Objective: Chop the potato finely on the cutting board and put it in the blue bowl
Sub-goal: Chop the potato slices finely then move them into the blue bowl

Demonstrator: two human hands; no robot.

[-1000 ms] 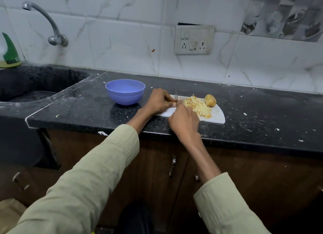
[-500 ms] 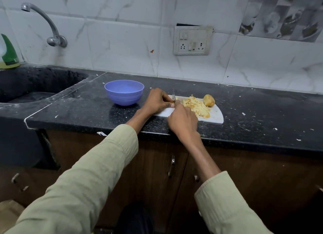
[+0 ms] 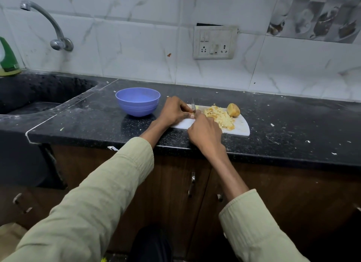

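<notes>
On cutting board (image 3: 242, 128): right hand (image 3: 205, 133) grip clenched round knife (image 3: 193, 106); left hand (image 3: 173, 111) pinching potato piece.

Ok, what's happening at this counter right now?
A person is chopping potato on a white cutting board on the black counter. The right hand holds a knife, blade up between both hands, while the left hand steadies something small beside it; what it pinches is hidden. A pile of chopped potato and an uncut potato piece sit on the board. The blue bowl, left of the board, looks empty.
</notes>
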